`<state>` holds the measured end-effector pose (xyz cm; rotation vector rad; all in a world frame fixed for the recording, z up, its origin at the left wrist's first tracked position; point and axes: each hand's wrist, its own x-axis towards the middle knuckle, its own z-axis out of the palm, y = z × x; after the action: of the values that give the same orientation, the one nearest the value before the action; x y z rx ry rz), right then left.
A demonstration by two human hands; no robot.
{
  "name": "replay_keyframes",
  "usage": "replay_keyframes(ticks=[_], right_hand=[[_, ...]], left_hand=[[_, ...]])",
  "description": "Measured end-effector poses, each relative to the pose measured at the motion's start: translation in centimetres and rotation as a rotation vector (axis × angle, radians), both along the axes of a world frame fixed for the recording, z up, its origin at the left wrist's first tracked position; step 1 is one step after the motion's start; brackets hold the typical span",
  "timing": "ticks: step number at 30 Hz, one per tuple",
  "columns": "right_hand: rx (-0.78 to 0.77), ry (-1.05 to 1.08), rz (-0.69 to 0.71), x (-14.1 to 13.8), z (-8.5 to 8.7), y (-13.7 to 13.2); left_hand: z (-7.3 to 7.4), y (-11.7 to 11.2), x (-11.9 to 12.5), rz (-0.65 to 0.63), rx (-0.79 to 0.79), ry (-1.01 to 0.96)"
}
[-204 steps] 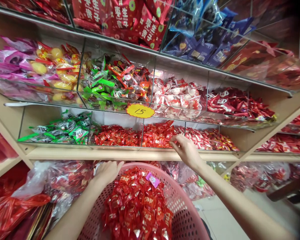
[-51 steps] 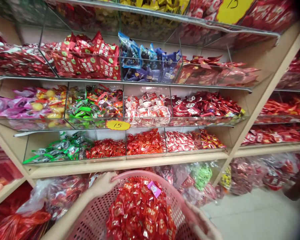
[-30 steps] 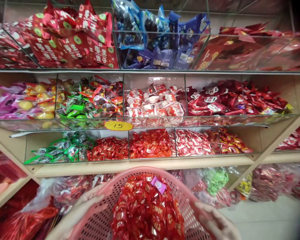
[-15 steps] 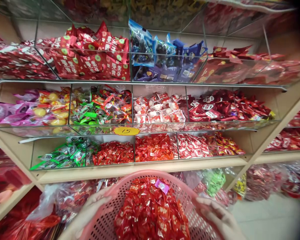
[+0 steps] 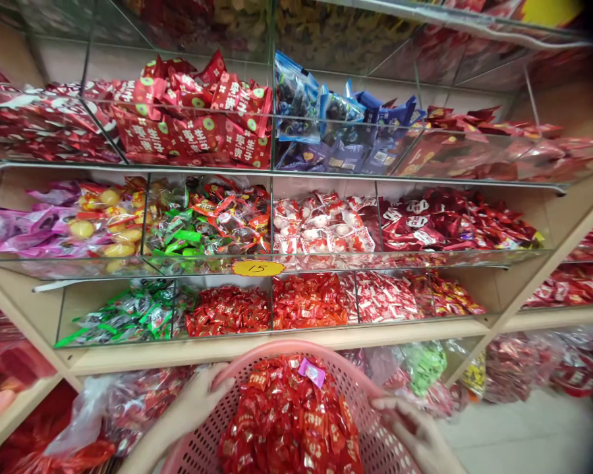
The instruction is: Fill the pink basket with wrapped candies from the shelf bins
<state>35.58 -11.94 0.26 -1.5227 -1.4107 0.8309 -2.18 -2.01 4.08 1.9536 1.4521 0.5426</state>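
The left hand point(image 5: 200, 401) is closed over the left rim of a pink basket point(image 5: 370, 401), fingers curled onto the edge. The right hand point(image 5: 415, 431) is wrapped around the right rim, so the basket is held between both, low in the view, in front of the wooden shelf point(image 5: 277, 342). The basket is heaped with red wrapped sweets point(image 5: 286, 428), and one purple sweet point(image 5: 311, 372) lies on top. Above, glass compartments of sweets are seen, with a yellow price tag point(image 5: 257, 268) marked 15.

Pink perforated basket point(image 5: 370, 441), heaped red candies point(image 5: 286, 421).
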Motion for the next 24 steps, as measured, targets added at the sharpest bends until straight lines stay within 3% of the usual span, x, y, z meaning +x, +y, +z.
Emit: replay_keyframes(ticks=[2, 5, 6, 9, 11, 13, 17, 24], right_hand=[[0.013, -0.090, 0.051, 0.3, 0.3, 0.8], [0.131, -0.248, 0.011, -0.1, 3.1, 3.0], [0.194, -0.292, 0.002, -0.6, 4.5, 4.0], [0.318, -0.376, 0.149, -2.8, 8.5, 7.9], [0.390, -0.421, 0.217, -4.4, 9.8, 10.8], [0.424, -0.493, 0.229, -5.6, 9.9, 13.5], [0.389, -0.656, 0.270, -6.7, 8.2, 17.2], [0.297, -0.758, 0.289, -6.6, 6.7, 18.7]], left_hand=[[0.9, 0.8, 1.3, 0.017, 0.057, 0.194], [1.2, 1.6, 3.6, 0.073, 0.117, 0.469], [0.9, 1.7, 4.2, 0.093, 0.141, 0.526], [-0.6, 1.8, 5.0, 0.106, 0.176, 0.634], [-1.6, 1.6, 4.7, 0.093, 0.207, 0.669], [-2.0, 1.5, 4.2, 0.094, 0.224, 0.687], [-1.7, 1.2, 3.4, 0.083, 0.214, 0.686], [-1.8, 0.9, 3.5, 0.097, 0.174, 0.625]])
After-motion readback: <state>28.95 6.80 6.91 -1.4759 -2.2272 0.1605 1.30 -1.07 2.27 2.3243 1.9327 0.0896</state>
